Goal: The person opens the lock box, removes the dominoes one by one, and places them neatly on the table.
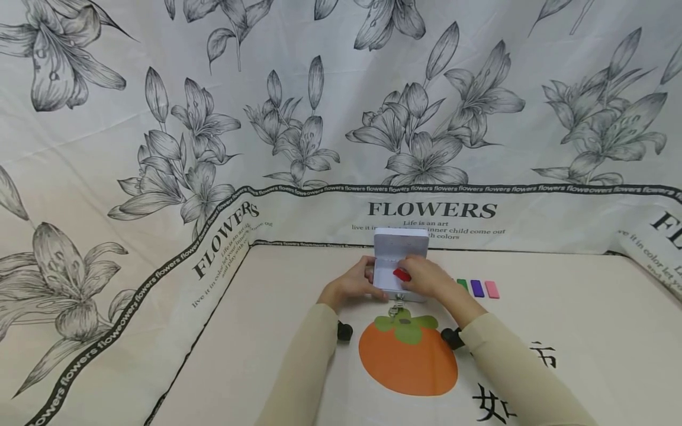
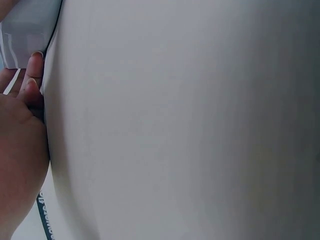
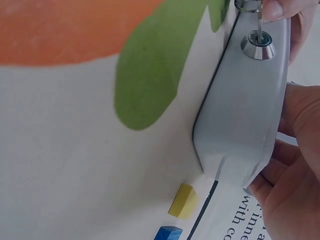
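A small pale grey lockbox [image 1: 383, 278] stands on the cloth with its lid [image 1: 401, 244] raised. My left hand [image 1: 348, 281] grips the box's left side, its thumb at the front wall; in the left wrist view its fingertips [image 2: 35, 65] lie along the box's lower edge. My right hand [image 1: 426, 277] holds a small red block [image 1: 402, 274] over the open box. In the right wrist view, that hand's fingers partly hide behind the box's side wall. A key [image 3: 260, 20] sits in the front lock [image 3: 259, 45], with a ring and more keys [image 1: 395, 309] hanging from it.
Right of the box lie green [image 1: 462, 285], purple [image 1: 477, 289] and pink blocks [image 1: 492, 289]. The right wrist view shows yellow [image 3: 183, 201] and blue blocks [image 3: 168, 233] near the box. An orange persimmon print [image 1: 407, 361] marks the cloth in front. A flowered curtain [image 1: 298, 148] hangs behind.
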`<state>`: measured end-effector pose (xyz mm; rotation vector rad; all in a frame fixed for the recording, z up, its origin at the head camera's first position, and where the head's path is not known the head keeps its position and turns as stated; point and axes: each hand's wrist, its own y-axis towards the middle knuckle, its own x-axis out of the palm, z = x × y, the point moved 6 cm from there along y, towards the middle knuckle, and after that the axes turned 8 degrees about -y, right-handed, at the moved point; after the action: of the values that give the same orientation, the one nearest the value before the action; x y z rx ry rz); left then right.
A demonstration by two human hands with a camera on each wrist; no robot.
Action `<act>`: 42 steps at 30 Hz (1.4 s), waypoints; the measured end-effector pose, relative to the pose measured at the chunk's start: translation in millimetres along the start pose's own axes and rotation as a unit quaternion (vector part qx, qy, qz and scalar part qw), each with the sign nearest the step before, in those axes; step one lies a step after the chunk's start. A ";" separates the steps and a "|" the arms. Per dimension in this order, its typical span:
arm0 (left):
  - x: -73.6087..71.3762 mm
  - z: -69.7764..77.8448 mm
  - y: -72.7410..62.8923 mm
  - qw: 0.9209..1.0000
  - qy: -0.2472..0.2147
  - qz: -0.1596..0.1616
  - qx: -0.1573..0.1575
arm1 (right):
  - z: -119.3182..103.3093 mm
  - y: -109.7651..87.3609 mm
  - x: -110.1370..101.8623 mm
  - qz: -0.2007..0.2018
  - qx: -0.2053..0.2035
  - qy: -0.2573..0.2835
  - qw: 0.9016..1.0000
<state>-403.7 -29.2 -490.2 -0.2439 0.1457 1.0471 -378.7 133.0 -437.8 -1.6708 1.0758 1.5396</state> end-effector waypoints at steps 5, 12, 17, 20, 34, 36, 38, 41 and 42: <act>0.3 2.1 -0.9 1.000 0.003 -0.001 0.000 | 1.2 4.5 0.9 -0.010 -0.016 0.020 1.000; 0.4 5.4 -0.8 1.000 0.003 -0.003 0.005 | -0.4 9.7 -0.4 -0.021 -0.039 0.060 0.997; -0.1 5.7 -0.8 1.000 0.005 0.001 0.003 | -0.8 12.1 3.1 -0.027 -0.036 0.085 0.995; 0.2 4.4 -0.9 1.000 0.008 0.001 0.001 | -0.4 13.2 6.8 -0.032 -0.019 0.091 0.995; -0.1 4.3 -1.9 1.000 0.010 0.004 0.001 | -2.3 15.1 12.0 -0.035 0.038 0.088 0.995; 0.4 2.9 -2.0 1.000 0.008 0.005 -0.001 | -2.7 14.6 12.8 -0.035 0.036 0.091 0.995; 0.8 1.7 -2.2 1.000 0.008 0.005 -0.003 | -3.5 13.8 13.0 -0.033 0.031 0.095 0.994; 0.7 1.7 -2.4 1.000 0.009 0.005 -0.001 | -3.2 12.8 13.1 -0.028 0.027 0.106 0.994; 0.5 2.2 -2.6 1.000 0.010 0.005 -0.001 | -2.8 12.7 13.2 -0.025 0.026 0.110 0.993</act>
<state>-401.2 -29.5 -487.9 -0.2551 0.1648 1.0554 -388.6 122.5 -449.4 -1.8493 1.1669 1.3060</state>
